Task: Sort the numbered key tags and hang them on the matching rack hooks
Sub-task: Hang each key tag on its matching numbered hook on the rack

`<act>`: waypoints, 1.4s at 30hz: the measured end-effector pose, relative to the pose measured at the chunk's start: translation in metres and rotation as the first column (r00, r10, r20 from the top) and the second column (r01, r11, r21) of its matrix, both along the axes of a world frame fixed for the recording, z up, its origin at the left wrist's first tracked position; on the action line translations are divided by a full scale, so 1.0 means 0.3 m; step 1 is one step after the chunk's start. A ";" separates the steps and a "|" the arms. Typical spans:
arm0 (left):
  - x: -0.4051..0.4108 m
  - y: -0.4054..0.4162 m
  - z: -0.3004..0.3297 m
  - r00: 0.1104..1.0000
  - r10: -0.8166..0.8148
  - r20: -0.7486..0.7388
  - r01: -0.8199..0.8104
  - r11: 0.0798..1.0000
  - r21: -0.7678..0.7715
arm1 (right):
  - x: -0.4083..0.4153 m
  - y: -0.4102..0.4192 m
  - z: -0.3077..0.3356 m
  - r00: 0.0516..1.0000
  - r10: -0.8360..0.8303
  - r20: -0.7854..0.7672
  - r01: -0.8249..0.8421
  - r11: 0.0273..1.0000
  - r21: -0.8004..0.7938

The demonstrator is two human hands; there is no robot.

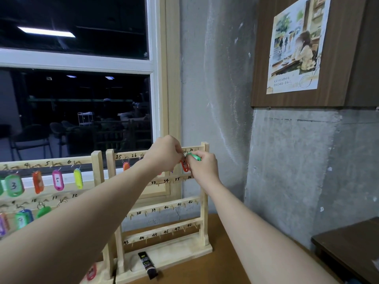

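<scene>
Right hand point(203, 163) pinches green tag point(194, 156) by hook 30; left hand point(164, 153) fingers curled at its ring, contact unclear. Risk: ring misses hook, tag drops, or knocks red tag point(185, 166).

Both arms stretched out forward and up, hands nearly touching. Left hand point(164, 153) has fingers curled, pinching something tiny I think. Right hand point(203, 166) is curled in a grip too.
</scene>
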State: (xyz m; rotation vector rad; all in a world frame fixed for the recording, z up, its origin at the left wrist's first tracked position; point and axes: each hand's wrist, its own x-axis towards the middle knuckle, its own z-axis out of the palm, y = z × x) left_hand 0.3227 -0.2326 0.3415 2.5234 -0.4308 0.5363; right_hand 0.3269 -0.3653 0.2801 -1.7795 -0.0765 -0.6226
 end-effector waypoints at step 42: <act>-0.840 0.897 -0.820 0.905 0.238 -0.353 -0.283 0.956 -0.082 | -0.805 0.522 -0.640 0.829 0.355 -0.433 -0.435 0.895 -0.099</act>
